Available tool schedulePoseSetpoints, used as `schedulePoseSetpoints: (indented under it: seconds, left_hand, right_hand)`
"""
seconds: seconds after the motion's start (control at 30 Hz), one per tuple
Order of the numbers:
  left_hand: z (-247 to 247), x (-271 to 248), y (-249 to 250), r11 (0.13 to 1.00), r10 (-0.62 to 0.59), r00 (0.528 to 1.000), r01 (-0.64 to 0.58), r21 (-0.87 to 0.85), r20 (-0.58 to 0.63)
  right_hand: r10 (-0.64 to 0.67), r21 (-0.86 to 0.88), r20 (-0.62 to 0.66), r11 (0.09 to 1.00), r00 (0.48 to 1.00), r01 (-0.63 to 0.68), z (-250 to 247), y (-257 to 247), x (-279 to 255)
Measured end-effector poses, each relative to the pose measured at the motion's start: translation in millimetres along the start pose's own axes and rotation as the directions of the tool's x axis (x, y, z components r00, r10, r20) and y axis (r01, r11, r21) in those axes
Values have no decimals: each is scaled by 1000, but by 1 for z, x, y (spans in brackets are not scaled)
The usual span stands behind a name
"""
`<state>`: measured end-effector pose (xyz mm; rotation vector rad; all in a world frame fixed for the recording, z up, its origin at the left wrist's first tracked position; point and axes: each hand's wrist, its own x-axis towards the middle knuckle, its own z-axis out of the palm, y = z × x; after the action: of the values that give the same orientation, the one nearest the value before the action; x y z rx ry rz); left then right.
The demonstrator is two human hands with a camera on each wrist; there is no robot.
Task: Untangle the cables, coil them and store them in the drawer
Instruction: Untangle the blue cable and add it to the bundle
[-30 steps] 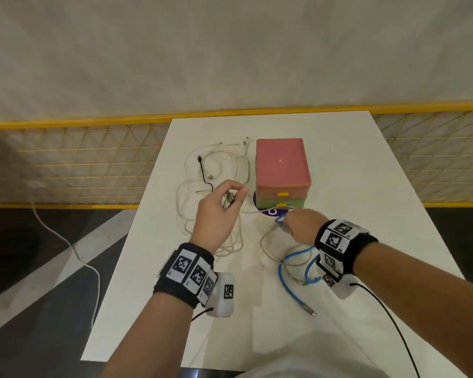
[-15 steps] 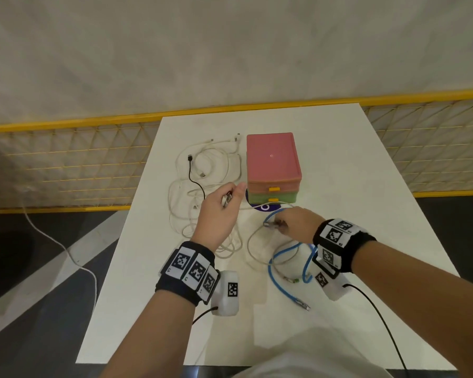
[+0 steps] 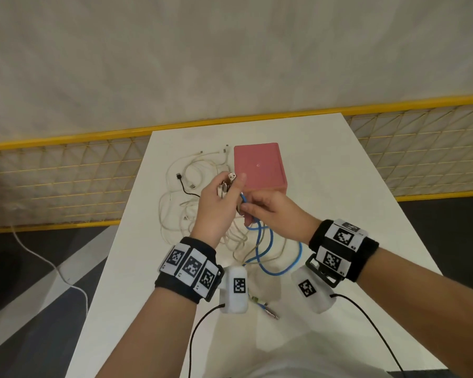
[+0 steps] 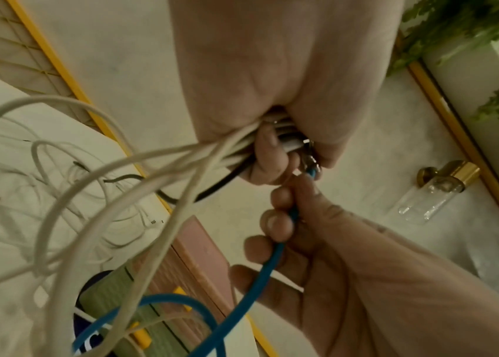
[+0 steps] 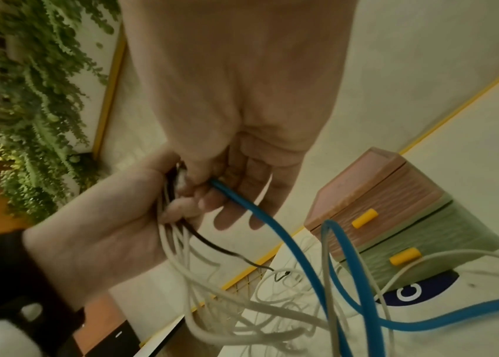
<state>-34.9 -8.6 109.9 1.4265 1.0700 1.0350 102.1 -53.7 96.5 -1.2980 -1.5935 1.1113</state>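
The white worktop is the biggest thing here. It runs from near the person to a yellow rail at the far side.

On the far middle of the worktop sits a small drawer box. Its top is pink. The right wrist view shows a pink drawer over a green drawer, each with a yellow handle, and both look closed.

To the left of the box lies a big messy pile of white cables. A thin black cable runs through it. A blue cable loops on the worktop nearer the person, and its metal plug lies at the near end.

The left hand is held up over the pile. Its fingers are curled tight around a bunch of white cable ends and the black one. A silver plug sticks out at the top of the fist.

The right hand is just beside the left hand, touching it. Its fingers pinch the blue cable close to its end.

The cables look light, soft and bendy. They will flop and snag on each other, so pulling hard could make the knots tighter. I think the best place to hold each one is right behind its plug, then slide along it slowly. The plugs are hard and could catch in the loops. Nothing is coiled or in a drawer yet, so the job looks like it is near its start.
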Motion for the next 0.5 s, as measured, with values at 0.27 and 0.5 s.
schedulePoseSetpoints:
  seconds: [0.27,0.5]
  left_hand:
    - [-10,5,18,917,-106,988,53,-395,-113]
    - [-33,3,28,881,-51,999,37,-472,-17]
  right_hand:
    - [13,-124,70,992,997,-5,1,10,-15]
    - [81,-276,7,958,997,-76,-22,35,-15]
